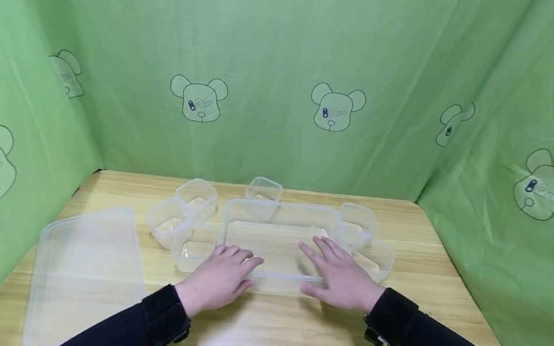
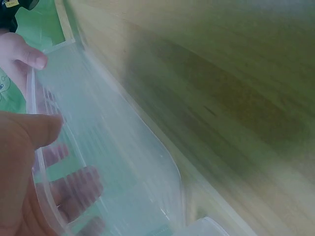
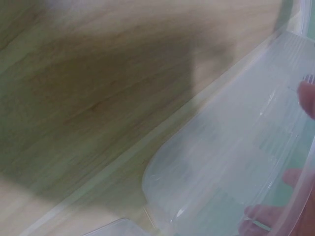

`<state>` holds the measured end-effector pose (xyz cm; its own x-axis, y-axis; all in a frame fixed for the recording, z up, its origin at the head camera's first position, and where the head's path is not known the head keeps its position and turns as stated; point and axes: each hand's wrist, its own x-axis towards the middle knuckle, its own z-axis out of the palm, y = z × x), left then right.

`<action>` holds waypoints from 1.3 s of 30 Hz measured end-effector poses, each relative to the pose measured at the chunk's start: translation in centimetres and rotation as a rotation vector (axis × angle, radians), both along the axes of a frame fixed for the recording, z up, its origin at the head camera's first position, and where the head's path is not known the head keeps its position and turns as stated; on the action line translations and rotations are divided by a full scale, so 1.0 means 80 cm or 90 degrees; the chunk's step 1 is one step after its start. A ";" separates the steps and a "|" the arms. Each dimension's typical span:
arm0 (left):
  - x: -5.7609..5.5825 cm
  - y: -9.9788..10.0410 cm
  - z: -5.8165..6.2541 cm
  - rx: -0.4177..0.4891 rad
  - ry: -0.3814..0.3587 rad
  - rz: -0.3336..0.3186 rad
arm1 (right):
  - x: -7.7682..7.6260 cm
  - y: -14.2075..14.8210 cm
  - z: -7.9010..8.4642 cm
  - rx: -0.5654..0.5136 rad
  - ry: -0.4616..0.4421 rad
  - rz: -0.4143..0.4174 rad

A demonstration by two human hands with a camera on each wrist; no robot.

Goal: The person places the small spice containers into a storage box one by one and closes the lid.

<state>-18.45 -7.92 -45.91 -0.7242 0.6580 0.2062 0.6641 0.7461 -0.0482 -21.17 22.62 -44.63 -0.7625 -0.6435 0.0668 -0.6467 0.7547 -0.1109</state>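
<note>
A large clear rectangular box (image 1: 272, 282) sits upright on the table in front of me. My left hand (image 1: 220, 276) reaches over its front left corner, fingers slightly bent and thumb near the front rim. Over the front right part of the box is my right hand (image 1: 344, 277), fingers spread, thumb at the front rim. Through the clear wall (image 2: 123, 128) in the left wrist view, left fingers (image 2: 78, 189) show on the far side, thumb on the near side. The right wrist view likewise has right fingers (image 3: 261, 216) behind the box wall (image 3: 211, 162).
Small clear cups stand around the box: several on the left, including a near one (image 1: 194, 247), one behind it (image 1: 264, 188), and a pair (image 1: 358, 220) on the right. A large translucent lid (image 1: 87, 276) lies flat at left. Green cloth (image 1: 286, 32) encloses the table.
</note>
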 end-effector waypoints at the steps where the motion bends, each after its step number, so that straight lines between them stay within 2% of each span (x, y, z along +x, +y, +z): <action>1: 0.000 0.000 0.000 -0.003 0.006 -0.002 | -0.001 0.000 0.000 0.004 0.002 0.003; 6: 0.000 -0.002 0.001 -0.010 0.020 -0.013 | -0.003 0.002 -0.001 0.022 0.006 0.010; 12: 0.001 -0.002 0.001 -0.011 0.018 -0.015 | -0.004 0.001 -0.001 0.019 -0.016 0.002; 22: -0.001 -0.002 0.000 -0.027 0.003 -0.007 | -0.005 0.001 0.000 0.031 -0.005 0.022; 33: 0.000 -0.004 0.002 -0.018 0.021 -0.018 | -0.008 0.002 0.000 0.026 -0.023 0.019; 39: 0.001 -0.001 0.003 -0.016 0.022 -0.023 | -0.009 0.009 0.003 0.009 -0.030 0.037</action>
